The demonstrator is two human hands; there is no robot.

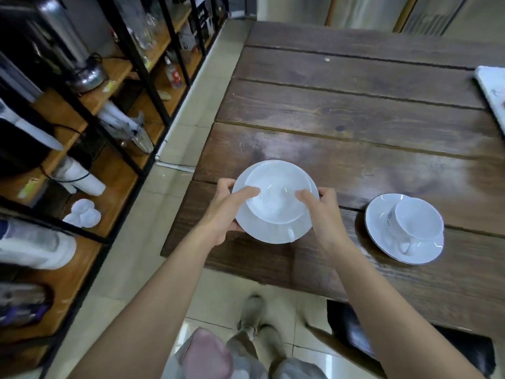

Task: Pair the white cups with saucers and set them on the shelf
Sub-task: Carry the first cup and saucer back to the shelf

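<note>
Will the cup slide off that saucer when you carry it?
It might: the cup only sits loose on the smooth, glossy saucer. Both hands grip the saucer's edges with thumbs touching the cup, which probably steadies it. It looks breakable.

Both hands, left hand (218, 212) and right hand (325, 214), grip saucer (273, 233) holding cup (276, 195); second cup-saucer set (404, 228) at 3 o'clock on table (355, 105).

A cup (276, 195) is sitting on a saucer (273, 231) at the desk's (355, 105) near left corner; a second cup (418, 220) is lying on its saucer (382, 214) to the right. The shelf (114, 187) is standing left of the desk.
</note>
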